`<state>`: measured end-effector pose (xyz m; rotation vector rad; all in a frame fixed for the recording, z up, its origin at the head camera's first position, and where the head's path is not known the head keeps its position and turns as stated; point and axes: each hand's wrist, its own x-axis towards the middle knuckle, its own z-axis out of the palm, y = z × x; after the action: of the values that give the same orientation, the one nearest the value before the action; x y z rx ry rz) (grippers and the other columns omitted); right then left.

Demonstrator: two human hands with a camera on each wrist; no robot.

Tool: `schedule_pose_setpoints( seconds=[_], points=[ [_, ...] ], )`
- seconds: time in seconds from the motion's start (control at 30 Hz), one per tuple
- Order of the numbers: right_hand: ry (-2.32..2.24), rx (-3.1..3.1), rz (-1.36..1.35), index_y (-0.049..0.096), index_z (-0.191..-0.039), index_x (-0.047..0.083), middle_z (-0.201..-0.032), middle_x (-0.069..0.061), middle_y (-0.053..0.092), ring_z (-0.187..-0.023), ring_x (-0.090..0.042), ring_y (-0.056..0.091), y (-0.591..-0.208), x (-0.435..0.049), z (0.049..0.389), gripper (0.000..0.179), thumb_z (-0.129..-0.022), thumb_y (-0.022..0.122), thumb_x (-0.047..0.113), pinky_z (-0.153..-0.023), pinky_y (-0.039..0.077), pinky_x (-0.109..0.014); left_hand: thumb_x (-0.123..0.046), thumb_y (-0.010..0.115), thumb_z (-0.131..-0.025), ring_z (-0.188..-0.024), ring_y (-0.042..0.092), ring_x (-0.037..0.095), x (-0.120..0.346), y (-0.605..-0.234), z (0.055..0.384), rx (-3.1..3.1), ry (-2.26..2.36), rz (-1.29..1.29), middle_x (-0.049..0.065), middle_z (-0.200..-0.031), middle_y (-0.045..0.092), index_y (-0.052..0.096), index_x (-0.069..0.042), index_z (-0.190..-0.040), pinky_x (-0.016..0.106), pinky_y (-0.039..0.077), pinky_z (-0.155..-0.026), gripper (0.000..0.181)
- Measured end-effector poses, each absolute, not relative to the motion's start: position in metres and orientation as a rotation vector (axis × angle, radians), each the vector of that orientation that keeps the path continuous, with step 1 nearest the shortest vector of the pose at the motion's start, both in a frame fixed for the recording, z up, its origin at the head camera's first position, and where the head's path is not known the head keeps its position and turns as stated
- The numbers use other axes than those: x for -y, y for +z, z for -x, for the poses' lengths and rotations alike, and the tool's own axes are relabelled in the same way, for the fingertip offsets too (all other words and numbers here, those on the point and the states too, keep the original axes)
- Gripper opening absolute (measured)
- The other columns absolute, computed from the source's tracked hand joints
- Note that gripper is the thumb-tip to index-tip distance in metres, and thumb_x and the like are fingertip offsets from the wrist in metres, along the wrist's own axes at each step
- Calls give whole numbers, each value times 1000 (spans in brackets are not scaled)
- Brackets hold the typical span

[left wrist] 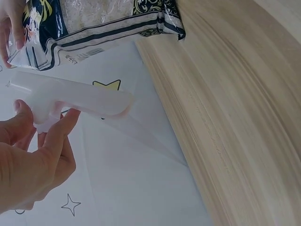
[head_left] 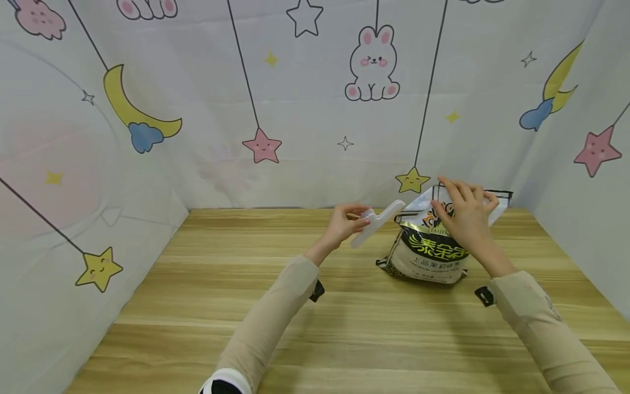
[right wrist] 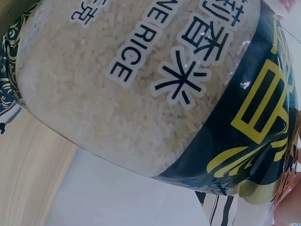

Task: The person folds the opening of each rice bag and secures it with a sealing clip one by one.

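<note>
A white plastic clip-like bar (head_left: 385, 216) with a small grip tab is pinched between the thumb and fingers of my left hand (head_left: 343, 223). In the left wrist view the bar (left wrist: 94, 95) shows a rounded end. To its right, a bag of jasmine rice (head_left: 429, 267) stands on the table, its slack clear top tilted up and to the right. My right hand (head_left: 468, 214) holds that top, thumb on the printed front and fingers near the upper edge. The bar is apart from the bag. The right wrist view shows rice through the bag's clear front (right wrist: 127, 108).
The wooden table (head_left: 236, 273) ends at a white cloth backdrop (head_left: 305, 98) printed with stars, moons and rabbits. The backdrop stands close behind the bag, and more cloth hangs along both sides.
</note>
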<state>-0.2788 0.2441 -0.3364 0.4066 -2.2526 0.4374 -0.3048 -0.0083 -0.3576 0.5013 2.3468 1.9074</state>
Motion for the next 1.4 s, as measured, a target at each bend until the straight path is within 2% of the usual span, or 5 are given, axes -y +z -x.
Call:
schedule_pose_setpoints(
  seconds=[0.23,0.53,1.17,1.4],
  points=[
    [436,2234,-409,47,-127,9,-112,-22,53,-95,-38,40,-338,-244,280,52,-79,66,17,-86,12,-60,1,61,-80,-89,62,36,6,-356,305,-2401,1908,-486,24,-106,57,60,4,-110,34,55,-72,30],
    [443,2232,-408,47,-127,10,-112,-22,54,-94,-37,39,-338,-245,280,53,-79,67,16,-87,12,-59,0,65,-78,-82,65,31,-2,-354,302,-2516,1875,-426,19,-100,60,65,-1,-105,26,55,-63,26],
    [460,2229,-408,48,-126,8,-112,-23,54,-95,-38,40,-338,-244,279,52,-78,67,15,-88,12,-60,1,64,-78,-79,66,31,-8,-355,304,-2593,1822,-428,20,-95,62,66,2,-101,24,54,-59,23],
    [470,2235,-406,48,-126,8,-111,-23,54,-95,-38,40,-338,-243,278,52,-78,66,14,-89,11,-59,1,64,-78,-71,66,26,-12,-358,306,-2632,1807,-394,19,-93,64,68,1,-98,21,52,-54,21]
  ],
)
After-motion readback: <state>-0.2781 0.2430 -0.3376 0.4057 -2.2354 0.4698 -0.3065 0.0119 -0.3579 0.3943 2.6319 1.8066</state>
